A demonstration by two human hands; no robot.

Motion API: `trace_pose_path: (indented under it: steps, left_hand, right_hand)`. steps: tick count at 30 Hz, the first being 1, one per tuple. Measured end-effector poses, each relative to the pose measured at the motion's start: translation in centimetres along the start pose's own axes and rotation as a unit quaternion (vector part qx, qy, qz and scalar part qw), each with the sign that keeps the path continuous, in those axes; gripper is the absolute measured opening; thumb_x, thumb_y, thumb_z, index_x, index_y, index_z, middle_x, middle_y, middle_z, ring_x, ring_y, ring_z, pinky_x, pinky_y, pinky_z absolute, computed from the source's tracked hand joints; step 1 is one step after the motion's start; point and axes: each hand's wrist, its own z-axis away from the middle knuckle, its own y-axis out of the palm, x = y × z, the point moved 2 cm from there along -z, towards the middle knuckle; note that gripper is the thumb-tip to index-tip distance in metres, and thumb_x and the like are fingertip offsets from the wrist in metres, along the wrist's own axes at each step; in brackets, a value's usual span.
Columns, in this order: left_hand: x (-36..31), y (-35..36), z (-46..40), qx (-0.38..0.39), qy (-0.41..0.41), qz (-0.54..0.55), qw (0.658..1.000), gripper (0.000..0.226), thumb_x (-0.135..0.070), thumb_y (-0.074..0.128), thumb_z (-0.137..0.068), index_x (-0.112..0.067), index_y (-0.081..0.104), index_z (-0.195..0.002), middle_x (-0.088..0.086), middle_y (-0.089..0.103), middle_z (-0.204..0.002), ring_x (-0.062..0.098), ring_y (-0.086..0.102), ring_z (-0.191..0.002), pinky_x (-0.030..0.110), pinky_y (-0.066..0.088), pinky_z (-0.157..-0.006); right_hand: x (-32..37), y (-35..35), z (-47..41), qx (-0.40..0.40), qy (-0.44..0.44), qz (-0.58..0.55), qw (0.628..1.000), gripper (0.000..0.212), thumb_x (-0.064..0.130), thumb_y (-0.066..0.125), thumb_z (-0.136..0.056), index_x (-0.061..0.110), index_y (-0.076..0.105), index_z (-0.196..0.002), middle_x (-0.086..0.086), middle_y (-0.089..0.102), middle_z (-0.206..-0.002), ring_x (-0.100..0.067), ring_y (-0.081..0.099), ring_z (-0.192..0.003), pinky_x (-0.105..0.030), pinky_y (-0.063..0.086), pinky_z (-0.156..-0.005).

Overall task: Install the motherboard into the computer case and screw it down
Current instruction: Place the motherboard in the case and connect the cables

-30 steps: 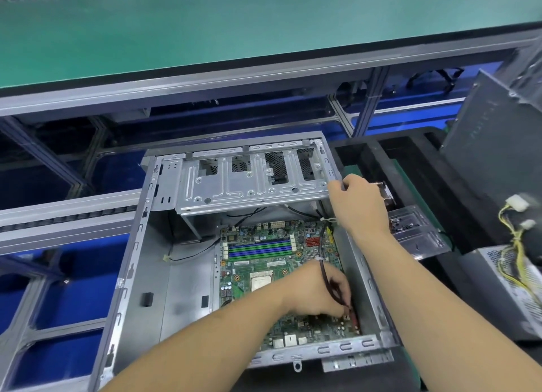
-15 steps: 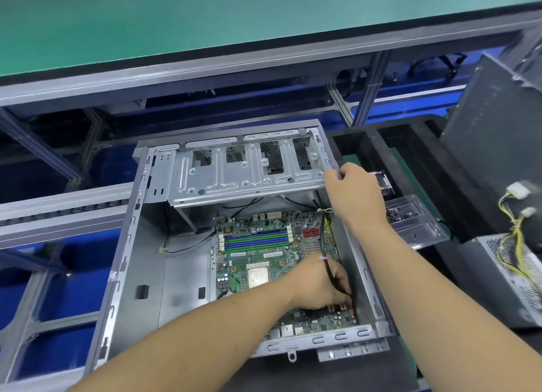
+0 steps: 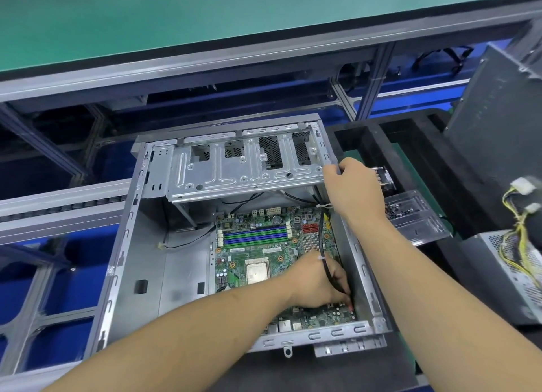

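Note:
An open grey computer case [image 3: 137,251] lies in front of me. The green motherboard [image 3: 255,242] sits inside on its right half, blue and green memory slots showing. My left hand [image 3: 319,283] reaches into the case and presses its fingertips on the board's lower right corner, with a black cable [image 3: 322,245] running over its back. My right hand [image 3: 352,186] grips the case's right wall where the silver drive cage [image 3: 243,168] ends. What the left fingers hold is hidden.
A clear plastic tray with small dark screws [image 3: 410,215] lies just right of the case. A grey power supply [image 3: 510,274] with yellow wires [image 3: 519,224] stands further right. A metal side panel [image 3: 492,104] leans at the back right. Conveyor rails [image 3: 58,204] run along the left.
My left hand has slid a little further toward the board's lower right corner. My right hand stays on the case wall. The view has shifted slightly.

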Motion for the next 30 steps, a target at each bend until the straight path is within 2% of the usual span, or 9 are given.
trace_pose_path:
  steps: [9, 17, 22, 30]
  left_hand:
    - [-0.3, 0.4, 0.0, -0.005, 0.01, 0.008, 1.0, 0.012, -0.017, 0.082, -0.079, -0.009, 0.08, -0.087, 0.002, 0.076, -0.088, 0.017, 0.07, -0.082, 0.037, 0.056, -0.08]
    - [-1.1, 0.5, -0.1, 0.005, 0.033, -0.08, 0.996, 0.007, -0.021, 0.078, -0.081, -0.016, 0.078, -0.086, -0.004, 0.074, -0.09, 0.015, 0.066, -0.087, 0.035, 0.054, -0.082]
    - [-1.6, 0.4, -0.1, 0.008, 0.038, -0.098, 0.994, 0.004, -0.02, 0.076, -0.082, -0.017, 0.074, -0.082, -0.003, 0.073, -0.087, 0.015, 0.065, -0.083, 0.033, 0.054, -0.082]
    - [-1.4, 0.3, 0.2, 0.02, 0.036, -0.095, 0.995, 0.008, -0.016, 0.077, -0.081, -0.011, 0.077, -0.088, 0.001, 0.074, -0.094, 0.018, 0.066, -0.09, 0.033, 0.054, -0.084]
  right_hand:
    - [0.1, 0.0, 0.0, 0.006, 0.0, 0.003, 1.0, 0.031, 0.031, 0.045, -0.096, 0.018, 0.039, -0.069, -0.001, 0.046, -0.067, -0.02, 0.041, -0.058, -0.031, 0.032, -0.053]
    - [0.2, -0.1, 0.1, 0.004, 0.003, 0.008, 1.0, 0.032, 0.031, 0.045, -0.096, 0.017, 0.039, -0.069, -0.001, 0.044, -0.066, -0.02, 0.039, -0.056, -0.031, 0.03, -0.052]
    - [0.2, -0.1, 0.2, 0.005, 0.005, 0.005, 1.0, 0.032, 0.032, 0.045, -0.096, 0.018, 0.038, -0.069, 0.0, 0.044, -0.065, -0.019, 0.038, -0.056, -0.03, 0.03, -0.052]
    - [0.2, -0.1, 0.2, 0.005, 0.006, 0.001, 1.0, 0.032, 0.032, 0.046, -0.097, 0.018, 0.039, -0.069, 0.0, 0.046, -0.065, -0.019, 0.04, -0.056, -0.03, 0.03, -0.052]
